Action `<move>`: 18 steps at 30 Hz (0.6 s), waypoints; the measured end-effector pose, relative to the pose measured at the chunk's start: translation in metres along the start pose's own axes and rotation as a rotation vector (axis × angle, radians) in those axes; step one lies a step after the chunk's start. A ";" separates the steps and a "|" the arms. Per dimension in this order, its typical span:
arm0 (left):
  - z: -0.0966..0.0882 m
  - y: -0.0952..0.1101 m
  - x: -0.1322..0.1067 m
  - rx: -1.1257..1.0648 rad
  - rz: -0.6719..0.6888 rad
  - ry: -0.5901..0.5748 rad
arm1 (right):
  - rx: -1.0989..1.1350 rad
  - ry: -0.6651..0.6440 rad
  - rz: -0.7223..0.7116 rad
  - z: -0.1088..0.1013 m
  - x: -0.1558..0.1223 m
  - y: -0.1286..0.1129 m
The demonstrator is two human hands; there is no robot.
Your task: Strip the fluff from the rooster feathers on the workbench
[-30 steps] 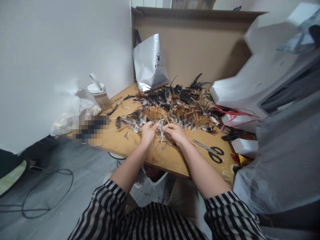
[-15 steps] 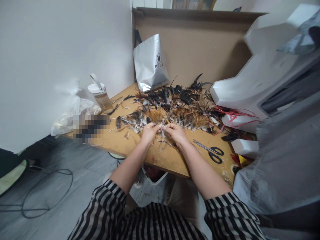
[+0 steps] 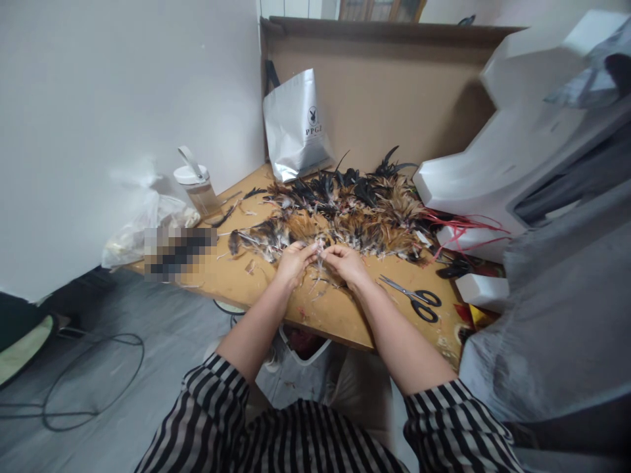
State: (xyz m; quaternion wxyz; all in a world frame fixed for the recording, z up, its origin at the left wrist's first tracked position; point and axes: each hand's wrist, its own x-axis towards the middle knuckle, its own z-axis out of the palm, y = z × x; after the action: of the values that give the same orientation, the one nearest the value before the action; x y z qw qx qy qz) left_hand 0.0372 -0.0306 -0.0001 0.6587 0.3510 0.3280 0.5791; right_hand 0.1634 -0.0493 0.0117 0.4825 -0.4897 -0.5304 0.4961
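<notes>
My left hand (image 3: 293, 263) and my right hand (image 3: 346, 263) meet over the front of a wooden table (image 3: 276, 299). Both pinch a small pale feather (image 3: 319, 253) between their fingertips. Just behind the hands lies a wide heap of black, brown and tan feathers (image 3: 355, 207). Loose feather scraps (image 3: 315, 286) lie on the wood beneath my hands.
Black-handled scissors (image 3: 417, 299) lie to the right of my right hand. A silver bag (image 3: 296, 125) leans on a cardboard sheet at the back. A white-lidded bottle (image 3: 196, 187) and a clear plastic bag (image 3: 142, 223) stand at the left. White foam blocks (image 3: 493, 171) and red cords (image 3: 458, 226) crowd the right.
My fingertips have closed in together on the small feather, which hung between slightly parted hands a second ago. The arms have hardly moved.
</notes>
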 end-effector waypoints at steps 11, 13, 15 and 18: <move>0.001 -0.003 0.004 0.044 0.072 0.103 | 0.018 -0.030 0.079 0.001 -0.003 -0.003; 0.001 -0.004 0.004 0.062 0.087 0.091 | 0.005 -0.004 0.068 -0.001 -0.002 -0.003; 0.000 -0.006 0.004 0.088 0.098 0.073 | 0.001 0.041 0.035 -0.003 0.000 -0.003; 0.001 -0.008 0.003 0.118 0.112 0.051 | 0.001 0.097 -0.015 -0.005 0.001 -0.005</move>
State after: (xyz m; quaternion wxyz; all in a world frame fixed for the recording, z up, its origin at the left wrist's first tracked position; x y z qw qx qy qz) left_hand 0.0423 -0.0286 -0.0066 0.5949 0.3923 0.3580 0.6034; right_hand 0.1686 -0.0479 0.0168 0.5116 -0.5088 -0.5098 0.4685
